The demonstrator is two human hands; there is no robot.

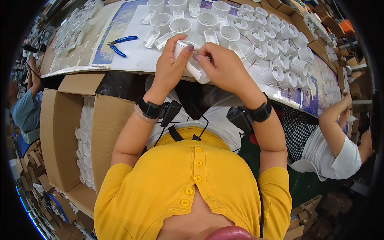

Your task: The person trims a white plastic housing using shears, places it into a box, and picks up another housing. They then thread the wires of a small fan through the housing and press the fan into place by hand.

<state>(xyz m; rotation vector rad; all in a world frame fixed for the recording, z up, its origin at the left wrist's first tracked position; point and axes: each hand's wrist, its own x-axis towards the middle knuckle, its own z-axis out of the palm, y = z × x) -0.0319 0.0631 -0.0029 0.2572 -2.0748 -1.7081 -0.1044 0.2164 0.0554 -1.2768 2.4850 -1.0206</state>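
Head view: a white plastic tube [195, 66] is pinched between left hand [170, 68] and right hand [224, 68], apparently mid-assembly; steady alignment is needed next

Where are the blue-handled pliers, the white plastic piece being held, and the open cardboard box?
blue-handled pliers [121, 44], head view, on the handles.
white plastic piece [196, 68], head view, on the part showing between the left hand [170, 66] and right hand [226, 68].
cardboard box [107, 124], head view, on its inner flap.
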